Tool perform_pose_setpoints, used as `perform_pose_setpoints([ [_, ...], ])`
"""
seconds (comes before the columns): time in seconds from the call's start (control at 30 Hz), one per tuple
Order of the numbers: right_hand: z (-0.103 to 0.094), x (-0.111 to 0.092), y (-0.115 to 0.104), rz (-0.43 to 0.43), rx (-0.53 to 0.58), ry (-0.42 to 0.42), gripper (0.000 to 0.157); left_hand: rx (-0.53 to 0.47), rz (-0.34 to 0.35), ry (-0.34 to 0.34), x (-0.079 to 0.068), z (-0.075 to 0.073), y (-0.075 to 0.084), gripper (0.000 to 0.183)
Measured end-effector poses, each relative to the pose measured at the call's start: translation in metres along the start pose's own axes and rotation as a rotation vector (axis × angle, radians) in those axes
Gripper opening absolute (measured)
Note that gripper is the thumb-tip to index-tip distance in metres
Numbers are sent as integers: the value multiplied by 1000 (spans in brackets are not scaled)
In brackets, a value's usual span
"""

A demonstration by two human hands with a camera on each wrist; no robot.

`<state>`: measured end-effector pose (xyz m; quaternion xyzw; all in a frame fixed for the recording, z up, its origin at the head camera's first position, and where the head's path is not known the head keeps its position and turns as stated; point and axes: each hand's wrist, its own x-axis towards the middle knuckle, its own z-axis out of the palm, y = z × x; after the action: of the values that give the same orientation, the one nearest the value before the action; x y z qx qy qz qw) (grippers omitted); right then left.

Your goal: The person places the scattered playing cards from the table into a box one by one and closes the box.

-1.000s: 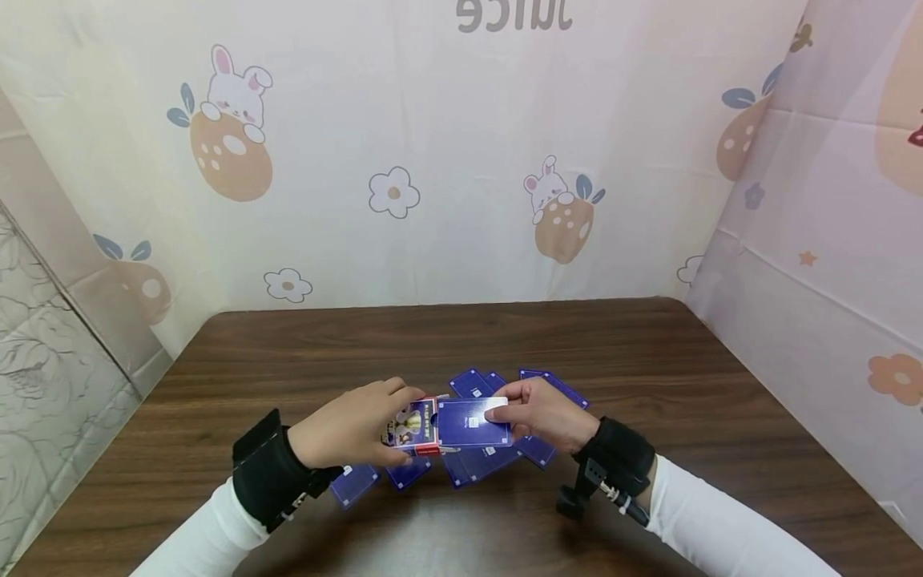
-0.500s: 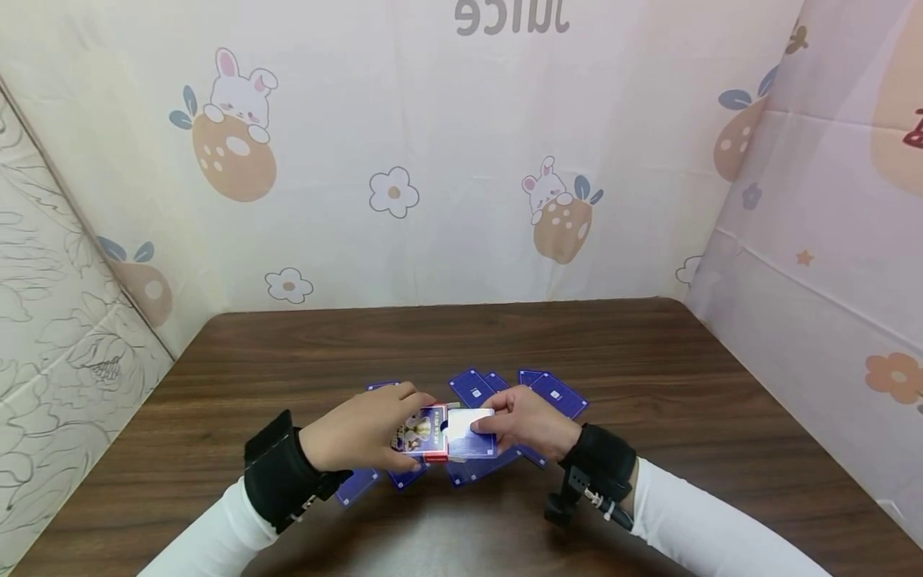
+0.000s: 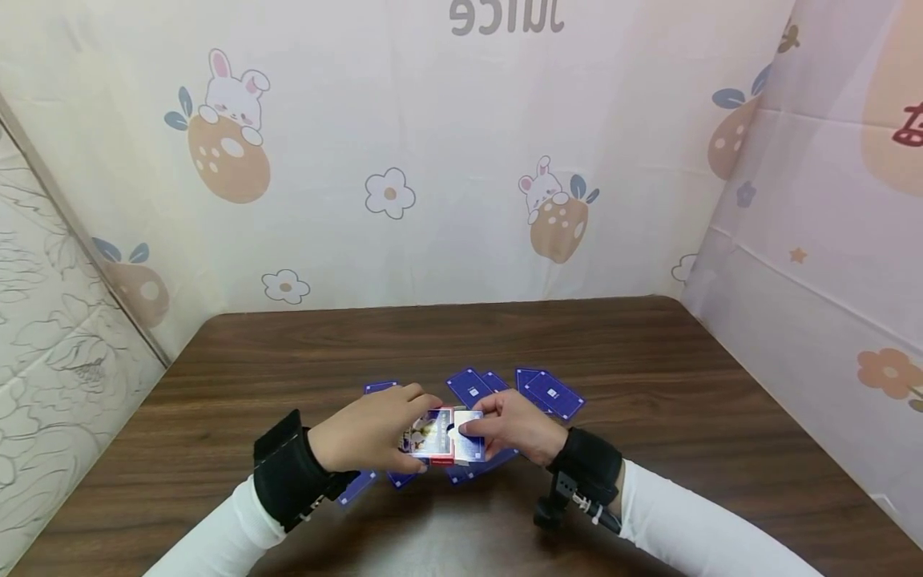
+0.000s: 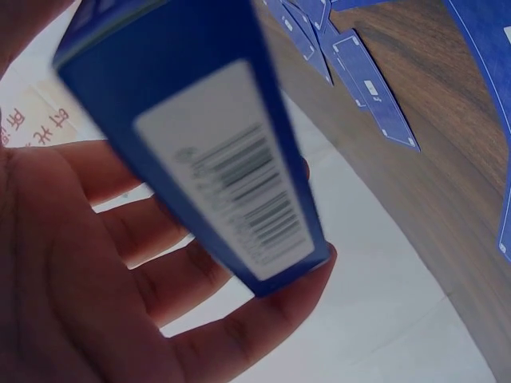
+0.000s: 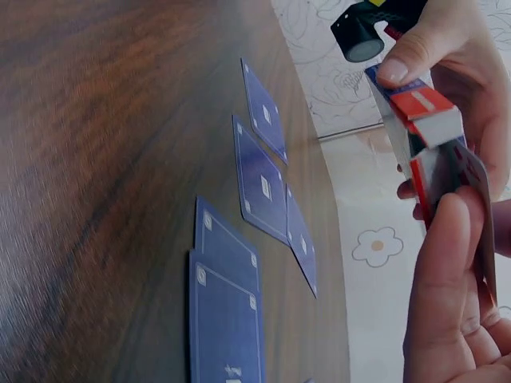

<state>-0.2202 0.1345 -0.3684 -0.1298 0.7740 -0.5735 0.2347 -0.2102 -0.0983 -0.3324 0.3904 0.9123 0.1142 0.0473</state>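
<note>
My left hand grips a small printed card box by its sides, its open end turned to the right. The left wrist view shows the blue end of the box with a white barcode label, fingers behind it. With thumb and fingers my right hand pinches a blue-backed playing card at the box mouth. Part of the card sticks out; the rest is hidden by the box. A red-and-white flap stands at the mouth in the right wrist view.
Several blue cards lie face down on the brown wooden table: one pair at the right, others behind the hands, more at the front left. A patterned cloth hangs behind the table.
My right hand has moved left toward the box, and much less of the card shows outside it. My left hand has shifted slightly right with the box.
</note>
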Motion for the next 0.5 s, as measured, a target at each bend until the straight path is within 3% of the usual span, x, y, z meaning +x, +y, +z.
perform_pose_setpoints([
  [0.5,1,-7,4,28,187,3,32,3,-18,17,-1,6,1,66],
])
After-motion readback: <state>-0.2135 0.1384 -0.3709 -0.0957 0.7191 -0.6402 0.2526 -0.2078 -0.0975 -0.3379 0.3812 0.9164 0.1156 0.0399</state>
